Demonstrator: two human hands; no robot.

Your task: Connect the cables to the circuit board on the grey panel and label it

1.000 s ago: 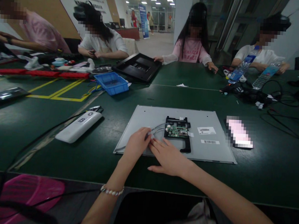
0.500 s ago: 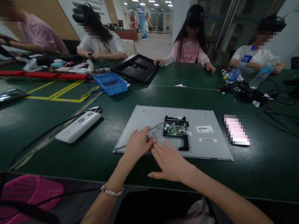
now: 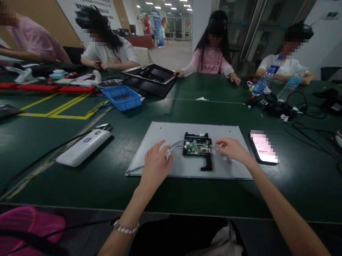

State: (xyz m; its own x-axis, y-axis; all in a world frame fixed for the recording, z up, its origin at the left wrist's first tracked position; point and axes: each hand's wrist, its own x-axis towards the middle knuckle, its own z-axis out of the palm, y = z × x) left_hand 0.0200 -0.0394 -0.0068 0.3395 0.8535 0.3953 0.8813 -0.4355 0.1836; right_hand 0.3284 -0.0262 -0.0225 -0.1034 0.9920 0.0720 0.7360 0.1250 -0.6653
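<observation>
A flat grey metal panel [image 3: 167,131] lies before me, bearing a green circuit board [image 3: 197,148] in a black plastic bracket [image 3: 206,164]. Grey cables [image 3: 177,144] run from the board's left side to my left hand [image 3: 157,163]. That hand rests over them with its fingers apart, beside a small piece of white tape [image 3: 167,154]. Just right of the board, my right hand [image 3: 235,149] is above the panel, fingers loosely bent and apart. It is close to a small pale tab [image 3: 211,150] at the bracket's edge; contact is unclear. It partly covers the panel's labels.
A white power bank [image 3: 84,147] with a cable lies left, a lit phone [image 3: 264,147] right. Farther back are a blue tray [image 3: 121,97], a black frame [image 3: 150,85] by a co-worker's hand, and two bottles [image 3: 267,77]. A pink basket [image 3: 25,227] sits below the table edge.
My right hand has moved away from my left, to the board's right side. My left hand stays near the cables with its fingers more spread. Opposite, a co-worker has raised part of the black frame.
</observation>
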